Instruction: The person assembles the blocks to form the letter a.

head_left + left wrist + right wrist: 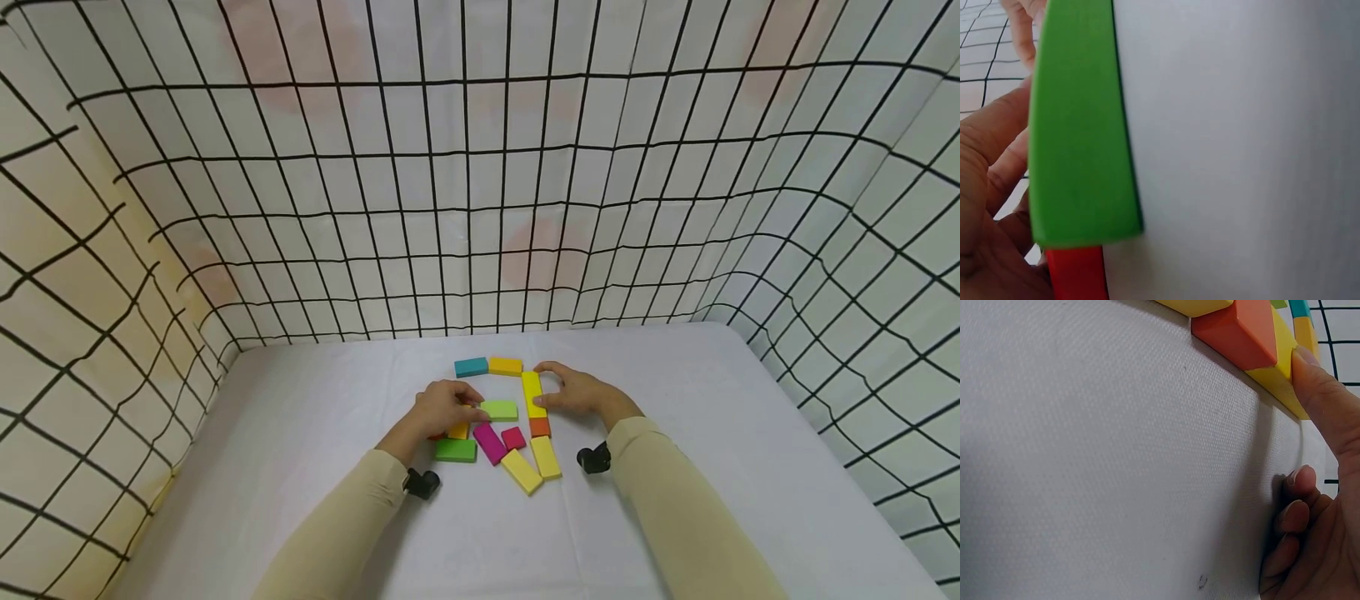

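Just right of centre in the head view's lower half, the right hand (576,393) has thumb and forefinger curled round the bright yellow block (532,392), which stands end to end with the orange block (539,427). The step looks like lining these up; next calls for a gentle straightening, then release. Near centre, the left hand's (446,406) partly bent fingers meet the lime block's (501,410) left end; whether they grip it cannot be told.

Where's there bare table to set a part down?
Bare white tablecloth: left of the left hand, toward the black grid; right of the right hand; between the sleeves, nearer the person than the pale yellow blocks. Crowded: between the hands, around the magenta block.
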Demonstrator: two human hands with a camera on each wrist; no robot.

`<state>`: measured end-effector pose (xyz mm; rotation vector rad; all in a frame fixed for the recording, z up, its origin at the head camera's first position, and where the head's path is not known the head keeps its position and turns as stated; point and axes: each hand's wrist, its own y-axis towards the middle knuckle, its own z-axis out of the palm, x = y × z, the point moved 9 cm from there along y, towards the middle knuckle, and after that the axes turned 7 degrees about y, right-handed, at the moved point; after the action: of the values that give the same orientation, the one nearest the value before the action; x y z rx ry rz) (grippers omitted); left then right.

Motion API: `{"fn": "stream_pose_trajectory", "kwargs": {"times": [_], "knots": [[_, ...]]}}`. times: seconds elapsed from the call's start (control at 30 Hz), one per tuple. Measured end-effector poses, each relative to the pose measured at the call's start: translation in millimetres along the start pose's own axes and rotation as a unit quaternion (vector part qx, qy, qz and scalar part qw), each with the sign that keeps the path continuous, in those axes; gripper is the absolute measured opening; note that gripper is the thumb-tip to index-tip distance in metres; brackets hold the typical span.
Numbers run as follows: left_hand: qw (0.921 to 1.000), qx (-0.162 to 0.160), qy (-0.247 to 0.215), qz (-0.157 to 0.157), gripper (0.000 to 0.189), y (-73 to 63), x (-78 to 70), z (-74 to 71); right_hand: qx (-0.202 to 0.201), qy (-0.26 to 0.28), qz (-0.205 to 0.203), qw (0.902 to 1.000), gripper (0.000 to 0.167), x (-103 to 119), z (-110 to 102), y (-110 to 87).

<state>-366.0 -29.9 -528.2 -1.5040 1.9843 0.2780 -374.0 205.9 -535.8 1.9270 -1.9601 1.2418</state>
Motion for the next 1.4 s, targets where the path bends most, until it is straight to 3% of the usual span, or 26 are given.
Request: {"fn": "stream_pose_trajectory", "kwargs": {"times": [0.17,1.0,1.4], "knots": [[0.9998,-0.002,0.018,0.006,0.027,-1.7,-4.3,1.4,0.001,0.003,0.000,1.0000,0.071,0,0,0.9],[0.9994,0.029,0.011,0.015,0.021,-9.8,-15.9,7.6,-0.001,-0.005,0.005,1.0000,0.071,-3,-1,3.6],[0.9993,0.022,0.011,0.028,0.019,-12.7,-20.8,11.2,0.003,0.002,0.005,1.0000,0.072,-2,-1,2.2]]}}
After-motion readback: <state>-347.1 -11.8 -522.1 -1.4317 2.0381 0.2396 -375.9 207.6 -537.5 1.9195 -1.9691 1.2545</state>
